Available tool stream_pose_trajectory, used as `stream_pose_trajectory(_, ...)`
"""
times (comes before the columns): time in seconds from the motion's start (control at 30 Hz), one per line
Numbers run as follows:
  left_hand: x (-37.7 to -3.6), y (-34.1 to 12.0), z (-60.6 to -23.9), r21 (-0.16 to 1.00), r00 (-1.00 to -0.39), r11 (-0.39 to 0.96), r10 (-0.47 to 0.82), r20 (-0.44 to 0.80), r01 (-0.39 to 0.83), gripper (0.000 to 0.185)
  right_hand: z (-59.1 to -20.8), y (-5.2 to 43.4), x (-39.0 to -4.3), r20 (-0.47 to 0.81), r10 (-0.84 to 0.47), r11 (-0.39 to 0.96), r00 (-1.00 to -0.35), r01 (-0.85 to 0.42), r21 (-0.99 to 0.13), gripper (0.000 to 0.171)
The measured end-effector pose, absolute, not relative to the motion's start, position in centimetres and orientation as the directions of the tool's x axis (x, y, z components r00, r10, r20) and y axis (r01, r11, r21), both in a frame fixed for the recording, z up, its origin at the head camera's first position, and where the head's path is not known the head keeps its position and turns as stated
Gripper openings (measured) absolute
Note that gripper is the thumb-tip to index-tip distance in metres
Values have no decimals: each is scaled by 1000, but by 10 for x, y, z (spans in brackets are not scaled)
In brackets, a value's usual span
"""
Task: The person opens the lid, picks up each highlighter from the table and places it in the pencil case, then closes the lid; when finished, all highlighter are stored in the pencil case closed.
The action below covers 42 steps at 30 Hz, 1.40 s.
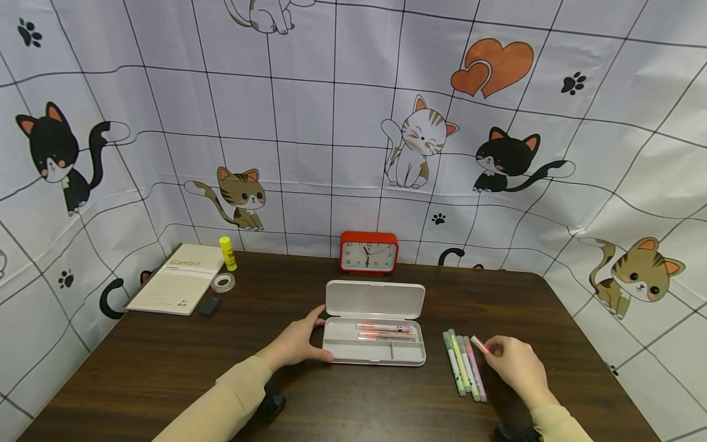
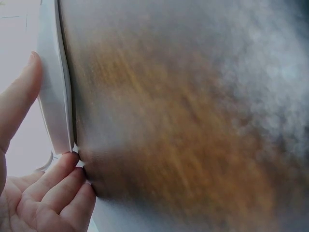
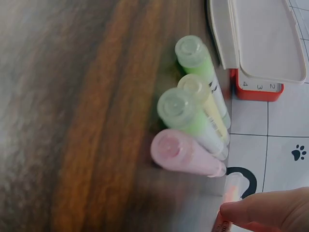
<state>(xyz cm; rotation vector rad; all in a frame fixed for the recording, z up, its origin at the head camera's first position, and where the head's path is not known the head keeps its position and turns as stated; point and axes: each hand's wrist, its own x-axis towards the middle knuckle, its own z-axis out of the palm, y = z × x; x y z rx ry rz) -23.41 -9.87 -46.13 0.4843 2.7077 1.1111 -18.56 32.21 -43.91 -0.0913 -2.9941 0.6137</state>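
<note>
An open white pencil case (image 1: 353,360) lies on the table with two slim pens (image 1: 385,328) in its back compartment. My left hand (image 1: 298,342) grips the case's left end, thumb at the front corner and fingers toward the back; the left wrist view shows its thumb (image 2: 21,96) against the case wall (image 2: 54,96). To the right, my right hand (image 1: 516,365) pinches a coral-pink pen (image 1: 479,345) with a clear end, raised slightly at a tilt. Just left of it lie several markers (image 1: 464,365), green, yellow and pink, side by side.
A red alarm clock (image 1: 368,252) stands behind the case. At the back left are a notebook (image 1: 179,279), a yellow glue stick (image 1: 227,253), a tape roll (image 1: 223,282) and a small dark block (image 1: 210,305). A cat-patterned sheet hangs behind the table.
</note>
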Motion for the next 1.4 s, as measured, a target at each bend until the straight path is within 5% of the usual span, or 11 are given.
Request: stream_pose_trajectory(1.4, -234, -100, -460, 700, -925, 671, 377, -38, 245, 109, -429, 238, -213, 225, -142, 904, -964, -219, -368, 12)
